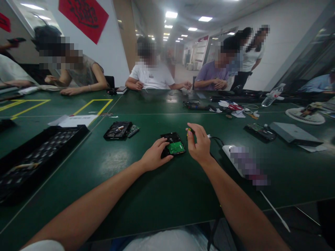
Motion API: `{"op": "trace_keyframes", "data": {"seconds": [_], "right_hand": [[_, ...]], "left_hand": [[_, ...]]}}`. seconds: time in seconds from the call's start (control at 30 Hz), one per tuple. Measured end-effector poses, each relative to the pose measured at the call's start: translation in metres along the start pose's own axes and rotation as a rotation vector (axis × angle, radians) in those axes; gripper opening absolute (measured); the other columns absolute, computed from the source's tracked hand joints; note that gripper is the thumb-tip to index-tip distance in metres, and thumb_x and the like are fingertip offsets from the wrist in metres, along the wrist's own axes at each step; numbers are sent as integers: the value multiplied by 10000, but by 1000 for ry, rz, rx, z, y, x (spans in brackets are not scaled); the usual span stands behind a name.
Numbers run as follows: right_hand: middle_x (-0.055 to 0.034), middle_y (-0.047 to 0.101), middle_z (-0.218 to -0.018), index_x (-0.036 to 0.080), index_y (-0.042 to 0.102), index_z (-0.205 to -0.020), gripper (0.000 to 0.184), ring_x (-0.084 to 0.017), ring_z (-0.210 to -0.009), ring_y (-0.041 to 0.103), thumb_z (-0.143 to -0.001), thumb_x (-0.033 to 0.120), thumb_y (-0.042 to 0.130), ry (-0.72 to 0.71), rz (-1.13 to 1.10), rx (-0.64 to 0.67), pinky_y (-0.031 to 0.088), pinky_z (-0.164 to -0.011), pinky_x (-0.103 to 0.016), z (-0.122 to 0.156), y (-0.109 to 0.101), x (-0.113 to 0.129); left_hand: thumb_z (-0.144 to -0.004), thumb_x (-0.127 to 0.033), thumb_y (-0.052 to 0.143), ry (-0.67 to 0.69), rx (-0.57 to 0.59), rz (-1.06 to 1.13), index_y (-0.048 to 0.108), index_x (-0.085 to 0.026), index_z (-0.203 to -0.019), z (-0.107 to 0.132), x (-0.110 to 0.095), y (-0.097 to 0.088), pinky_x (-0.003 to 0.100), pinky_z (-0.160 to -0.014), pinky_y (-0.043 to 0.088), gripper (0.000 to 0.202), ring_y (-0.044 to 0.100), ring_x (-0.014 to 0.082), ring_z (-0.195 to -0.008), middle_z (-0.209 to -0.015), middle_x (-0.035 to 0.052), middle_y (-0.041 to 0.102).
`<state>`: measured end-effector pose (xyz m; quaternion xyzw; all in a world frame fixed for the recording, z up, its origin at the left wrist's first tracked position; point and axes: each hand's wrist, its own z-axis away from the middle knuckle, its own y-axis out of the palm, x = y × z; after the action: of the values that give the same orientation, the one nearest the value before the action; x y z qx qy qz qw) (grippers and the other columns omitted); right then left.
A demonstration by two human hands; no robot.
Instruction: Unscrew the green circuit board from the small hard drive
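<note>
A hard drive with a green circuit board on its upper face lies on the dark green table in front of me. My left hand grips its left end, with the thumb at the near side and the fingers over the top. Just right of the drive and slightly above the table, my right hand pinches a small yellow-and-black tool. The fingers hide most of this tool, so its exact kind is unclear.
Another opened drive with a loose circuit board lies to the left, beyond a long black tray. On the right are a white-edged phone-like device, a drive and a grey box. Several people sit across the table.
</note>
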<state>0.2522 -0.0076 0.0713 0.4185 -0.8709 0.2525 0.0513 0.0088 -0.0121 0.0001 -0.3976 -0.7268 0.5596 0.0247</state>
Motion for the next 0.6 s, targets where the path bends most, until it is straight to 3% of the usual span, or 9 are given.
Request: {"op": "trace_keyframes", "data": {"seconds": [0.17, 0.6], "right_hand": [[-103, 710, -1269, 265, 557, -1398, 366, -252, -1180, 696, -1046, 230, 462, 22, -48, 23, 570, -1056, -492, 2, 1, 0], [-93, 644, -1118, 245, 616, -1252, 301, -224, -969, 656, -963, 304, 675, 49, 61, -43, 614, -810, -394, 1, 3, -2]], "left_hand": [[-918, -548, 695, 0, 0, -7, 533, -195, -1435, 0, -1, -1, 543, -1237, 405, 646, 406, 349, -1507, -1572, 163, 472], [-924, -554, 683, 14, -3, -14, 518, -190, -1443, 0, 2, 2, 542, -1229, 416, 656, 416, 351, -1498, -1570, 167, 471]]}}
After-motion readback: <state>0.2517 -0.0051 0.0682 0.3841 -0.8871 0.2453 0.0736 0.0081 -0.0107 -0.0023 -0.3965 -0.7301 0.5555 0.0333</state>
